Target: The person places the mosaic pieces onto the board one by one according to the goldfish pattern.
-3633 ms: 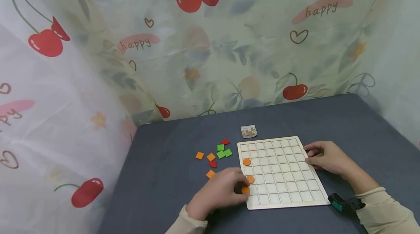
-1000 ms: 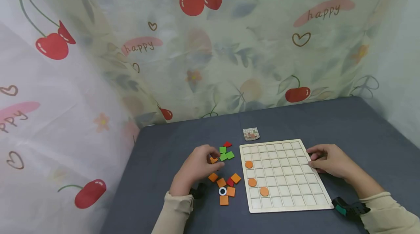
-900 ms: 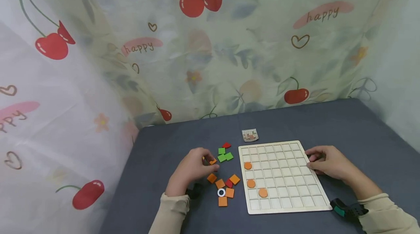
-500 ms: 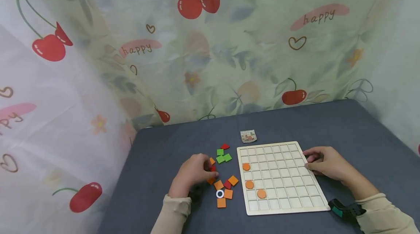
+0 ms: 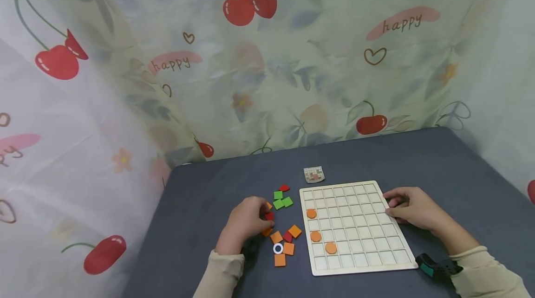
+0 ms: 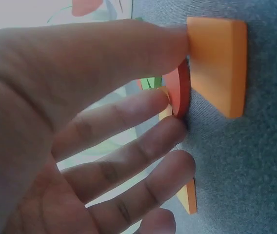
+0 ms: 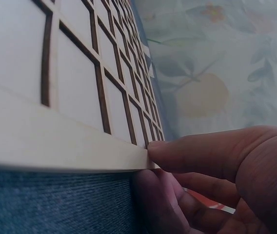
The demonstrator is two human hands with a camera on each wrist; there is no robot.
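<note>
My left hand (image 5: pixel 245 218) is low over the loose tiles to the left of the board. Between its thumb and index finger it pinches a red, round-edged tile (image 6: pixel 179 92). An orange square tile (image 6: pixel 215 61) lies right beside the thumb tip in the left wrist view. On the right, my other hand (image 5: pixel 415 207) grips the right edge of a pale wooden grid board (image 5: pixel 362 224), thumb on top and fingers against the side and underneath. Three orange discs sit on the board's left part, one of them a round disc (image 5: pixel 331 248) in the second column.
Nearer me lie several orange squares, such as an orange tile (image 5: pixel 280 260), plus a white ring (image 5: pixel 277 249) and a red tile (image 5: pixel 287 236). Green squares (image 5: pixel 278 204) and another red tile (image 5: pixel 284 187) lie farther back. A small printed card (image 5: pixel 314 174) rests behind the board.
An orange disc has gone from the left hand onto the board. That hand then moved back left to the tiles and came down around the red one. The right hand stays on the board's edge.
</note>
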